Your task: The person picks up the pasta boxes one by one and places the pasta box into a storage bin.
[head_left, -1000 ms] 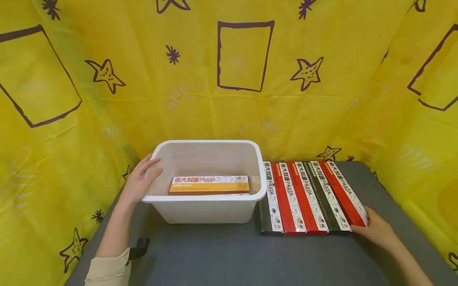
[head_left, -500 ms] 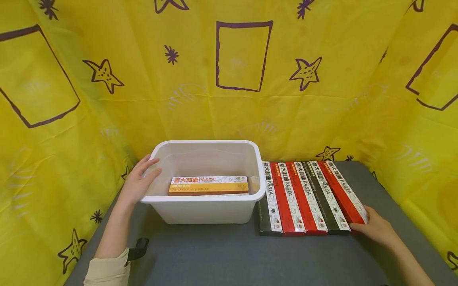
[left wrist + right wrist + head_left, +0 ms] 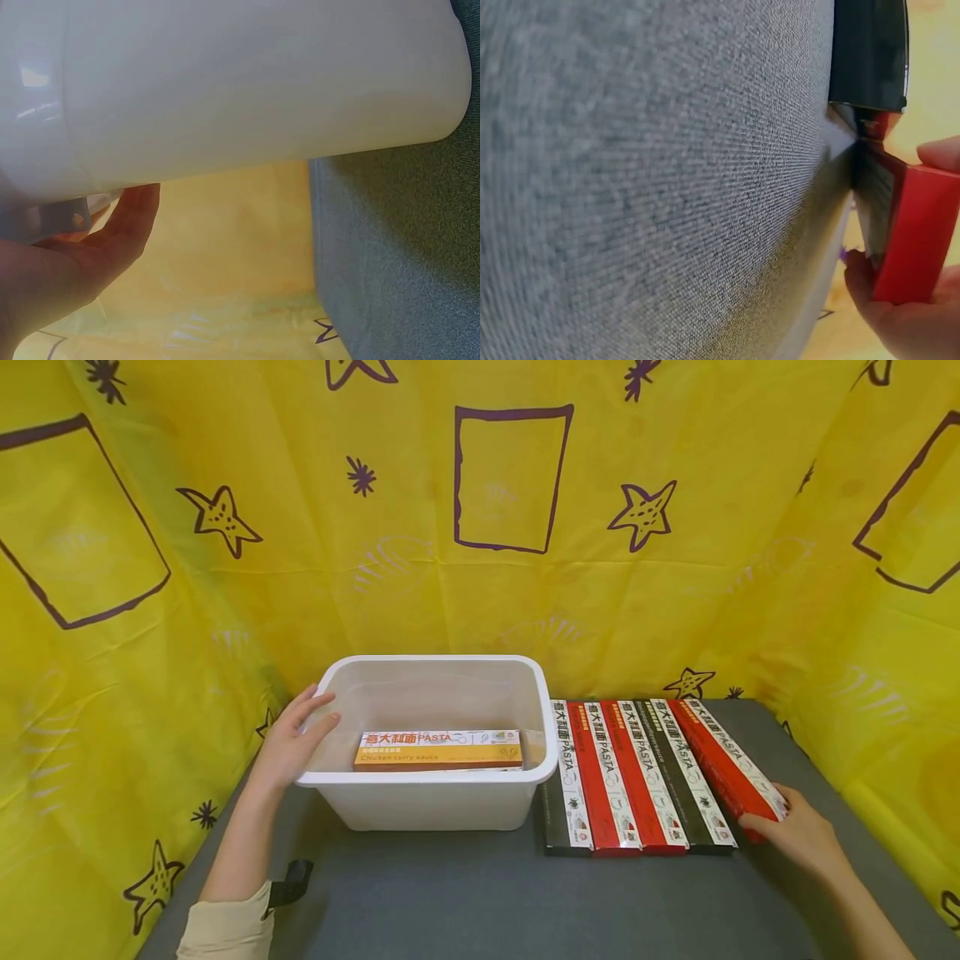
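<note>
My left hand (image 3: pixel 292 743) holds the left rim of a white plastic tub (image 3: pixel 438 804), its thumb and some fingers reaching over the rim. In the left wrist view, other fingers of the left hand (image 3: pixel 97 259) bend up against the outer wall of the tub (image 3: pixel 247 82). My right hand (image 3: pixel 802 833) grips the near end of a red pasta box (image 3: pixel 720 760), the rightmost of a row. The right wrist view has this red pasta box (image 3: pixel 922 232) between thumb and fingers, its near end raised off the table.
Left of the held box lie several red and black pasta boxes (image 3: pixel 630 777) side by side, close to the tub's right side. Inside the tub is a yellow chicken curry pasta box (image 3: pixel 438 753). A yellow patterned cloth (image 3: pixel 510 602) hangs around the dark grey table (image 3: pixel 480 902).
The near end of the rightmost red pasta box has risen and swung right in my right hand, apart from the neighbouring black box. My left hand has stayed on the tub's rim.
</note>
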`<state>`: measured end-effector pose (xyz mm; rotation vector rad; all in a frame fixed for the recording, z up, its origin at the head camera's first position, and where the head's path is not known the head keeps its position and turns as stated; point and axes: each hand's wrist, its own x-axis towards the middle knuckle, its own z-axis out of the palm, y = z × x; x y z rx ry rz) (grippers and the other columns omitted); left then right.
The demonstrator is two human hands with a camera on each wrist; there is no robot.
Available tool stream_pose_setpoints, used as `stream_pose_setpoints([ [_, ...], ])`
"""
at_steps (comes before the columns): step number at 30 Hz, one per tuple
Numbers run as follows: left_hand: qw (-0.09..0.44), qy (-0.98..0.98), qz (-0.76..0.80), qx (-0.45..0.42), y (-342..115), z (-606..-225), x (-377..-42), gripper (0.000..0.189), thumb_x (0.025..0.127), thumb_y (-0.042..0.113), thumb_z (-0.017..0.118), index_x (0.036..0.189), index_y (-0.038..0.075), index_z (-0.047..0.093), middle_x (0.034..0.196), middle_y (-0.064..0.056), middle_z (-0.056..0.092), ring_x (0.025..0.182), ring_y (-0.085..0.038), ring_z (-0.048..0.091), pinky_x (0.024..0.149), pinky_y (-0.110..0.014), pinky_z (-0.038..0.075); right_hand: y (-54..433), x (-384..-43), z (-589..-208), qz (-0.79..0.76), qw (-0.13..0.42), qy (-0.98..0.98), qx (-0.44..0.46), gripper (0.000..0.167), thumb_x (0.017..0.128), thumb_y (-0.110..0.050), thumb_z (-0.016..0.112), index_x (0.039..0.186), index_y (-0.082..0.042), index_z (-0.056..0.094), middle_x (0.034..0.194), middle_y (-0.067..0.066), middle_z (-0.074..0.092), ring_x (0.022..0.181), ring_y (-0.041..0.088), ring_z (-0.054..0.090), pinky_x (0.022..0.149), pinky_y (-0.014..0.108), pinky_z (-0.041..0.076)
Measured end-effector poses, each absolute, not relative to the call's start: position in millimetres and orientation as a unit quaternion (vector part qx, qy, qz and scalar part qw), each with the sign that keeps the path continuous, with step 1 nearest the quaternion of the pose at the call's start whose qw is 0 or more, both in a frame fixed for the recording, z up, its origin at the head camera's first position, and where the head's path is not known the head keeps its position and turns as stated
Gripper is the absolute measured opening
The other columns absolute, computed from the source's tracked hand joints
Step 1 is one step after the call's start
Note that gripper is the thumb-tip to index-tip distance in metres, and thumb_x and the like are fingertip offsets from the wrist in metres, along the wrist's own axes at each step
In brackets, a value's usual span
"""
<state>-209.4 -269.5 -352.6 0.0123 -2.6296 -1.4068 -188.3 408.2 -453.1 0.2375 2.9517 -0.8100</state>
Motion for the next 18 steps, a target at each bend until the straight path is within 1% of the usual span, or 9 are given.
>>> stream_pose_setpoints([
  [5, 0.074, -0.88, -0.469, 0.008, -269.7, -352.2, -209.5, 0.059, 0.099, 0.038, 0.053, 0.145, 0.001, 0.043, 0.161, -0.012, 0.016, 0.144, -0.043, 0.014, 0.106, -0.071, 0.017, 403.5, -184.0, -450.8, -0.271, 0.012, 0.958, 0.096, 0.093, 0.087, -0.055, 0.06, 0.141, 0.013, 0.027, 0.128, 0.043, 0.04, 0.104, 0.056, 0.047, 0.076, 0.06, 0.044],
  [13, 0.075, -0.877, -0.474, 0.004, -269.0, -351.8, -208.8, 0.059, 0.099, 0.037, 0.053, 0.145, 0.0, 0.043, 0.161, -0.013, 0.016, 0.144, -0.044, 0.013, 0.107, -0.07, 0.015, 394.0, -177.5, -446.1, -0.272, -0.047, 0.955, 0.11, 0.086, 0.087, -0.053, 0.062, 0.139, 0.009, 0.035, 0.127, 0.042, 0.043, 0.102, 0.057, 0.047, 0.077, 0.062, 0.042],
  [15, 0.077, -0.876, -0.475, 0.003, -269.0, -351.8, -208.8, 0.059, 0.099, 0.036, 0.054, 0.144, 0.0, 0.044, 0.161, -0.014, 0.016, 0.144, -0.044, 0.013, 0.107, -0.07, 0.015, 391.6, -176.1, -443.6, -0.275, -0.064, 0.953, 0.11, 0.083, 0.087, -0.051, 0.063, 0.139, 0.009, 0.037, 0.126, 0.041, 0.045, 0.101, 0.055, 0.048, 0.075, 0.06, 0.042],
  [18, 0.078, -0.876, -0.475, 0.004, -269.4, -352.1, -209.0, 0.059, 0.099, 0.037, 0.054, 0.144, 0.0, 0.044, 0.161, -0.014, 0.016, 0.145, -0.043, 0.013, 0.107, -0.07, 0.015, 389.1, -175.2, -437.9, -0.28, -0.084, 0.95, 0.111, 0.082, 0.087, -0.05, 0.064, 0.139, 0.007, 0.038, 0.124, 0.04, 0.047, 0.099, 0.053, 0.05, 0.07, 0.052, 0.041],
])
